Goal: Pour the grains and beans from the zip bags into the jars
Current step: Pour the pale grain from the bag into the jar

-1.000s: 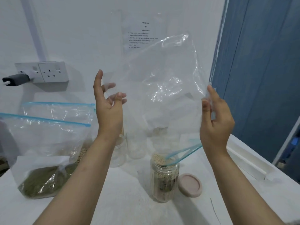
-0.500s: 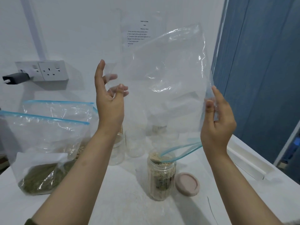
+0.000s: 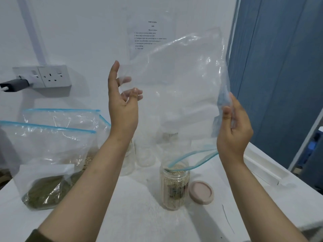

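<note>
I hold a clear zip bag (image 3: 176,88) upside down, its blue zip mouth hanging over a jar (image 3: 174,187) filled to the brim with pale grain. The bag looks empty. My left hand (image 3: 122,105) pinches the bag's left edge between thumb and fingers. My right hand (image 3: 233,126) pinches its right edge. A pink lid (image 3: 201,192) lies on the table right of the jar. At the left stands a zip bag of green beans (image 3: 45,165), with another zip bag (image 3: 64,119) of pale grain behind it.
Empty clear jars (image 3: 145,154) stand behind my left forearm near the wall. A wall socket (image 3: 52,76) with a plug is at the left. A printed sheet (image 3: 150,35) hangs on the wall. A white tray (image 3: 264,168) lies at the table's right edge by a blue door.
Both hands have lifted the inverted bag slightly higher and shaken it; the bag's top has shifted. The jar and other bags have not moved.
</note>
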The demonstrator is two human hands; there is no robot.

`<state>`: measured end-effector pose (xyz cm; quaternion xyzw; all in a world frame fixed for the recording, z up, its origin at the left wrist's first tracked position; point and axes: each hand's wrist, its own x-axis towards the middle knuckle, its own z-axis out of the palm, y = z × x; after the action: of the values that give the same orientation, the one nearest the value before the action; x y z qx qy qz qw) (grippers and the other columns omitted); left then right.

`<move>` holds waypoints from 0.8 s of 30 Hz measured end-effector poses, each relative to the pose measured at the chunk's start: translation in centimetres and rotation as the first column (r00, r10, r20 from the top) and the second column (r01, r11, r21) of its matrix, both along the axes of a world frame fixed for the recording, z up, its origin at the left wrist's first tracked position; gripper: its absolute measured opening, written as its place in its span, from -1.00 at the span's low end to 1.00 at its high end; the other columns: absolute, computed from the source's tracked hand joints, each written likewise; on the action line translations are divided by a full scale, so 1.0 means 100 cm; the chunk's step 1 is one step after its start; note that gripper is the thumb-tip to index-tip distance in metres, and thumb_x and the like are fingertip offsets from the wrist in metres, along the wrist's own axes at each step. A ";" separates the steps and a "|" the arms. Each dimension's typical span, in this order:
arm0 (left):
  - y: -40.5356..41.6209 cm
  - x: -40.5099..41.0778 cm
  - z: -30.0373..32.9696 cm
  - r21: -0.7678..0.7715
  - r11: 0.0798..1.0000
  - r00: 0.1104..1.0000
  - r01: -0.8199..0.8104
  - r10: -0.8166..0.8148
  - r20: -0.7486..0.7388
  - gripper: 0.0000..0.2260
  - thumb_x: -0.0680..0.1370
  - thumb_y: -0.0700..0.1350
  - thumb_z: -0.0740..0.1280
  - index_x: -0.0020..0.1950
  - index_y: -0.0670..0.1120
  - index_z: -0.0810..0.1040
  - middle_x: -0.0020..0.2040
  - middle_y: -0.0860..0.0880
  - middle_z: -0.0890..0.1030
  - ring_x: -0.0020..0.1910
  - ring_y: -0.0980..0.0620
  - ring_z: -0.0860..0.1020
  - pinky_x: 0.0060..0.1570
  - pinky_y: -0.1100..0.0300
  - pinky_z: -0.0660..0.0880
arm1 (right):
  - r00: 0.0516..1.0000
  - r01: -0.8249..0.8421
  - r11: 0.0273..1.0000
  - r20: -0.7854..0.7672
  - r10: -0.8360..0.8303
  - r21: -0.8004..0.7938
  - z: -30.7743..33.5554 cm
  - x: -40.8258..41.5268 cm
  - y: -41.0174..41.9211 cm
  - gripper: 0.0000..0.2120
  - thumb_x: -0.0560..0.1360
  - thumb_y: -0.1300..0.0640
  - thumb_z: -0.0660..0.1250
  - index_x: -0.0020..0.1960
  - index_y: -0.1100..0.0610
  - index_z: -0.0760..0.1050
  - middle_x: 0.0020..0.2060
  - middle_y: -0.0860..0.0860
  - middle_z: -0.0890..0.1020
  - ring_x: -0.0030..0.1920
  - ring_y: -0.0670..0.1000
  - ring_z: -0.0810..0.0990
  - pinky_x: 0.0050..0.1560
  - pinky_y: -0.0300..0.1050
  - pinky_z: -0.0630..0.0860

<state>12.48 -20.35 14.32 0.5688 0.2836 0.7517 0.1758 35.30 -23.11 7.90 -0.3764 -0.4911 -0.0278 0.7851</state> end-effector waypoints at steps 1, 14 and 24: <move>0.000 0.000 0.000 -0.004 1.000 1.000 0.003 -0.003 0.005 -0.41 0.60 -0.38 0.20 0.47 0.18 0.21 0.13 0.04 0.41 -0.12 0.12 0.55 0.07 0.22 0.55 | 1.000 0.006 1.000 0.012 -0.006 0.001 -0.001 0.000 0.000 -0.71 0.67 0.10 0.25 0.38 0.04 0.49 0.18 -0.32 0.53 0.20 -0.32 0.51 0.24 -0.35 0.39; -0.003 0.009 0.003 0.012 0.999 0.999 -0.051 0.050 0.012 -0.41 0.60 -0.39 0.18 0.49 0.14 0.22 0.13 0.02 0.42 -0.16 0.12 0.54 0.16 0.13 0.56 | 0.988 -0.155 0.988 -0.013 0.155 -0.009 -0.003 0.013 0.010 -0.69 0.69 0.08 0.22 0.40 0.07 0.49 -0.01 -0.29 0.64 0.12 -0.26 0.56 0.15 -0.38 0.39; -0.003 0.027 0.000 0.034 0.989 0.987 -0.145 0.143 0.070 -0.45 0.60 -0.40 0.18 0.46 0.10 0.23 0.12 -0.01 0.44 -0.19 0.11 0.51 0.11 0.20 0.53 | 0.952 -0.304 0.952 0.022 0.304 -0.018 -0.011 0.030 0.026 -0.70 0.69 0.07 0.19 0.40 -0.07 0.45 -0.03 -0.07 0.63 0.09 -0.08 0.58 0.18 -0.34 0.39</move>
<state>15.20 -20.62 14.34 0.5245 0.3034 0.7865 0.1194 38.32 -20.53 6.84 -0.3016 -0.5529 0.0924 0.7713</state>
